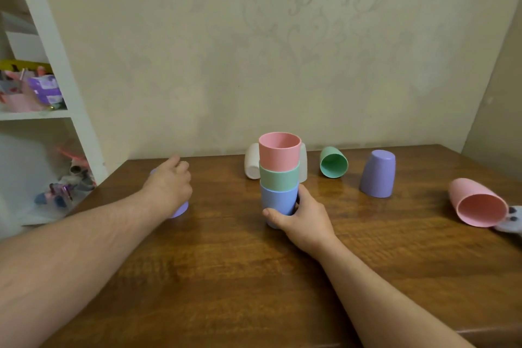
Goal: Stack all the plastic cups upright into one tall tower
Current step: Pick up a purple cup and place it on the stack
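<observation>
While right hand (303, 216) grips the stack (279, 178) mid-frame, left hand (169, 186) closes over a purple cup (180, 209) at left.
Cups look light, stiff, slick; likely best held round the sidewall.

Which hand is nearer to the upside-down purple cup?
Right. The right hand grips the stack's base, left of the upside-down purple cup; the left hand is farther left.

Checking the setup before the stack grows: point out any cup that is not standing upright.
Several are not. The green cup and the pink cup at the right edge lie on their sides. The purple cup stands upside down. A white cup lies behind the three-cup stack, which the right hand steadies.
</observation>
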A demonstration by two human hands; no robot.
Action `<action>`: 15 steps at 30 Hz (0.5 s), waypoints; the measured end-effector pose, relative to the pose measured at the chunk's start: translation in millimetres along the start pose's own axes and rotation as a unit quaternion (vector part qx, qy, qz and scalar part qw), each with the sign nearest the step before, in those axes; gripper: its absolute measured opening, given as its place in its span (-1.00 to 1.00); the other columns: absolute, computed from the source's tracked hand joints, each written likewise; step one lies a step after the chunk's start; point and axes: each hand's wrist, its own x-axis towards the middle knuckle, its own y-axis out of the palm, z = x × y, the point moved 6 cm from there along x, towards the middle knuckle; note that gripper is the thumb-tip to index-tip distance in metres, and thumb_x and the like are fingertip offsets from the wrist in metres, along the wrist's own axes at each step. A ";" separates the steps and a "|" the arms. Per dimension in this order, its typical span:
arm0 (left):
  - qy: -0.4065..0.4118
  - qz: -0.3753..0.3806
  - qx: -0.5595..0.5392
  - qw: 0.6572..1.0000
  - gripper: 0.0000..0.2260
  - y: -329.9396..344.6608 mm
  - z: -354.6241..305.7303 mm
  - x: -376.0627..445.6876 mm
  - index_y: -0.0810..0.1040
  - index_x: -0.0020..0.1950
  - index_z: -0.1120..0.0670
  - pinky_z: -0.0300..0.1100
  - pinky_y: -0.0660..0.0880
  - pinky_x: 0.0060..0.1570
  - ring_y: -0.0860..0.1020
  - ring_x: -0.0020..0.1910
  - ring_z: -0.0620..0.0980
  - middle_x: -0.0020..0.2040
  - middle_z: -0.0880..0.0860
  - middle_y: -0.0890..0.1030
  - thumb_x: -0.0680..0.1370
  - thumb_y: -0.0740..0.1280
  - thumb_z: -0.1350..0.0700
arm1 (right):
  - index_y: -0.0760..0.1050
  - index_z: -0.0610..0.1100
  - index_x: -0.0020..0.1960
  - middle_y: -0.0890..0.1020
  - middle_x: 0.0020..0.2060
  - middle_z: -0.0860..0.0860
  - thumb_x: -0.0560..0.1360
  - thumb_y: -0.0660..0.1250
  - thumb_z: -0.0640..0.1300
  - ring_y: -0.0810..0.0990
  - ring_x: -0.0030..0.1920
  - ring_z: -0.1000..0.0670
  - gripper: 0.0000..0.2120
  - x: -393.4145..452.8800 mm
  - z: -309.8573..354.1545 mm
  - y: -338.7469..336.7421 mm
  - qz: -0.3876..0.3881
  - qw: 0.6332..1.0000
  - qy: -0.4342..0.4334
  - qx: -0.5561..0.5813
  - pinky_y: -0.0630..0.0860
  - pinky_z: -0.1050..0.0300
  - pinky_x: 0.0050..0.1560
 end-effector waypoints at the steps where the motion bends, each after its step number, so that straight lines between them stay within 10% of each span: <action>1: 0.002 -0.024 -0.016 1.000 -0.64 -5.5 0.3 -0.9 0.61 0.32 -0.04 0.07 0.28 0.30 0.44 0.29 0.14 0.27 0.04 0.61 0.52 0.50 0.05 | 0.39 0.21 0.44 0.61 0.21 0.23 0.35 0.61 0.27 0.62 0.18 0.09 -0.25 0.0 0.2 0.2 -0.001 1.000 0.000 -0.002 0.64 -0.08 0.25; 5: -0.040 -0.183 -0.193 0.963 -0.59 -39.8 21.2 -1.2 0.56 0.11 -0.06 -0.01 0.43 0.10 0.67 -0.07 0.12 -0.06 0.02 0.69 0.32 0.58 -0.03 | 0.39 0.21 0.45 0.58 0.16 0.26 0.37 0.61 0.25 0.61 0.17 0.10 -0.26 -1.2 1.3 0.5 -0.001 1.000 -0.001 -0.004 0.63 -0.05 0.25; 7: -0.122 -0.188 -0.396 0.891 -0.50 -42.9 40.6 -1.2 0.46 0.20 -0.11 -0.03 0.50 0.08 0.66 -0.02 0.11 0.03 -0.04 0.67 0.33 0.49 -0.22 | 0.38 0.18 0.47 0.58 0.19 0.24 0.38 0.62 0.23 0.60 0.18 0.10 -0.25 -2.3 1.6 -0.2 -0.002 1.000 0.001 -0.002 0.62 -0.02 0.25; 9: -0.201 -0.215 -0.647 0.704 -0.40 -54.3 57.7 -9.6 0.45 0.26 -0.08 -0.02 0.57 0.03 0.63 0.00 0.09 0.08 -0.05 0.64 0.33 0.53 -0.27 | 0.38 0.17 0.48 0.59 0.20 0.23 0.39 0.62 0.22 0.60 0.19 0.11 -0.24 -3.8 2.4 -1.1 -0.002 1.000 0.000 0.001 0.61 0.00 0.24; 13: -0.179 -0.269 -0.919 0.226 -0.36 -84.7 69.7 -8.3 0.48 0.32 -0.01 -0.02 0.64 0.12 0.68 0.12 -0.02 0.22 -0.02 0.66 0.33 0.63 -0.14 | 0.38 0.17 0.48 0.58 0.19 0.23 0.40 0.62 0.22 0.59 0.18 0.11 -0.26 -5.1 5.1 -1.9 0.000 1.000 -0.004 0.001 0.60 0.04 0.21; 15: -0.134 -0.283 -0.943 0.113 -0.41 -108.6 73.3 -8.2 0.47 0.36 0.04 -0.01 0.68 0.06 0.70 0.17 0.02 0.25 0.02 0.65 0.41 0.60 -0.06 | 0.37 0.17 0.48 0.56 0.18 0.23 0.41 0.61 0.20 0.59 0.18 0.11 -0.27 -5.2 5.9 -1.4 0.005 1.000 0.000 0.001 0.59 0.07 0.19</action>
